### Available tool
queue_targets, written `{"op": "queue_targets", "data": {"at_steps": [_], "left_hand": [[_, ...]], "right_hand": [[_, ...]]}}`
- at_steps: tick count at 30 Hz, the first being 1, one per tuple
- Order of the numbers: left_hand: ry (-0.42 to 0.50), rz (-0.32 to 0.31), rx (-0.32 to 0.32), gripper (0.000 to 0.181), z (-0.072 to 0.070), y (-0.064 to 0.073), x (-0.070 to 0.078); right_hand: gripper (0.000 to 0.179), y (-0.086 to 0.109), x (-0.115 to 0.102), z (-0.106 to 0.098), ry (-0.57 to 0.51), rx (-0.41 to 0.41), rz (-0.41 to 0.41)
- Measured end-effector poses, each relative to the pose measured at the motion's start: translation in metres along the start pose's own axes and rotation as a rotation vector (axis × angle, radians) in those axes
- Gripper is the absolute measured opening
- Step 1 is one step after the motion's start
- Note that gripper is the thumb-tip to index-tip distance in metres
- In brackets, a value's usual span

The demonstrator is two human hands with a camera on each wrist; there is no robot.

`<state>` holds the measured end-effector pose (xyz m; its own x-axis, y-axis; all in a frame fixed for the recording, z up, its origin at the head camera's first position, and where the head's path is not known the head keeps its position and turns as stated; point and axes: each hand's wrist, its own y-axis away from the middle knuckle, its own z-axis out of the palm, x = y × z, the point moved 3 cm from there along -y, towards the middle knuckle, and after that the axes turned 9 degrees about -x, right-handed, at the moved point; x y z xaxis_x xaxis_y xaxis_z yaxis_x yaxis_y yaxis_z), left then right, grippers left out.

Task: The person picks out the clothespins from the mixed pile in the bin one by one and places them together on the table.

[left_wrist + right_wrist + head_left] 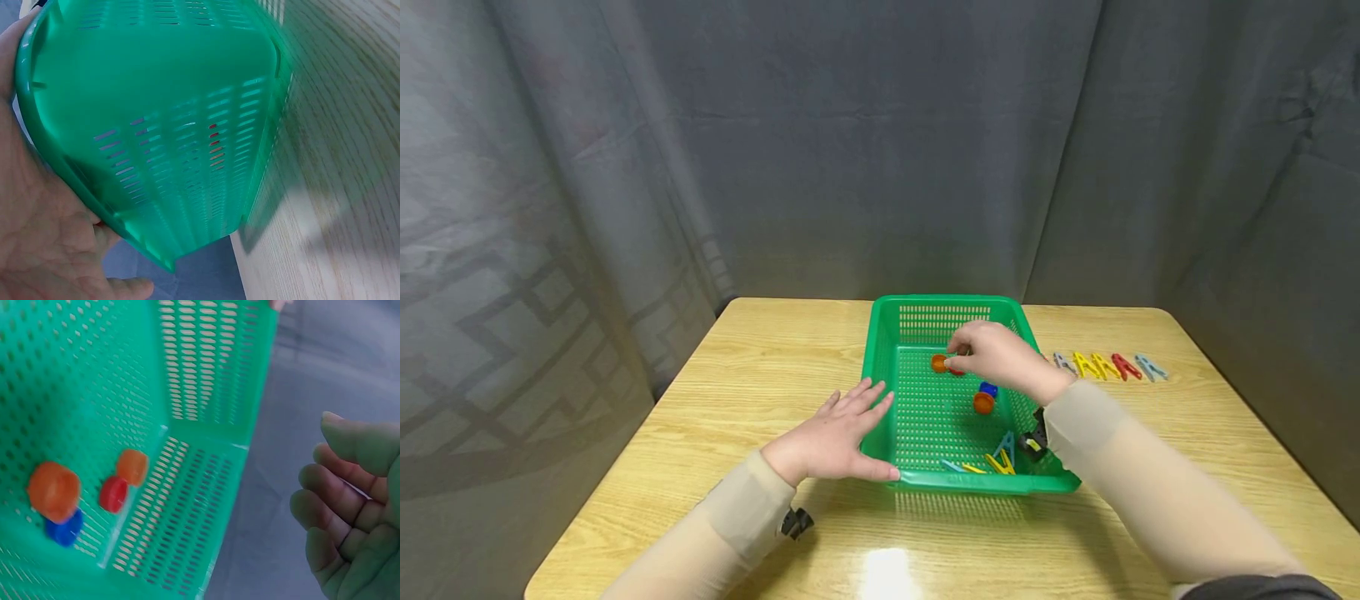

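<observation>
A green perforated plastic basket (955, 481) stands on the wooden table. My left hand (842, 433) rests on its left rim near the front corner, fingers spread and fairly straight. My right hand (996, 354) is over the basket's inside, its fingers loosely bent with nothing between them in the right wrist view. Below it lie an orange bottle cap (132, 467) and a red bottle cap (114, 494), side by side on the basket floor. Another orange cap (983, 403) touches a blue cap (988, 388) closer to me.
Blue and yellow clothespins (1002, 461) lie at the basket's front end. Outside, right of the basket, several clothespins (1125, 367) in grey, yellow, red and light blue form a row. A grey curtain (880, 167) hangs behind the table (760, 358).
</observation>
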<state>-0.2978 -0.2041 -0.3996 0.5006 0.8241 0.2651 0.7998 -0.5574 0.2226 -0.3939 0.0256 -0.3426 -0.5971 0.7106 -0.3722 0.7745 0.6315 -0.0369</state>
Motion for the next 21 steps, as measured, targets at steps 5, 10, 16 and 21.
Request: {"op": "queue_targets", "data": {"at_steps": [5,10,16,21], "left_hand": [[-0.005,-0.001,0.0,0.108,0.0,0.0,0.0],[-0.002,0.002,0.003,0.108,-0.001,0.0,0.001],[-0.005,0.002,0.005,0.108,-0.001,0.0,0.001],[-0.007,0.008,0.008,0.109,-0.001,0.0,0.001]], "right_hand": [[0.01,-0.005,-0.001,0.02,0.021,-0.108,-0.026],[0.011,-0.007,0.001,0.036,0.014,-0.24,-0.013],[0.011,-0.004,0.007,0.054,0.039,-0.46,0.065],[0.016,0.003,0.012,0.063,0.205,-0.639,0.164]]}}
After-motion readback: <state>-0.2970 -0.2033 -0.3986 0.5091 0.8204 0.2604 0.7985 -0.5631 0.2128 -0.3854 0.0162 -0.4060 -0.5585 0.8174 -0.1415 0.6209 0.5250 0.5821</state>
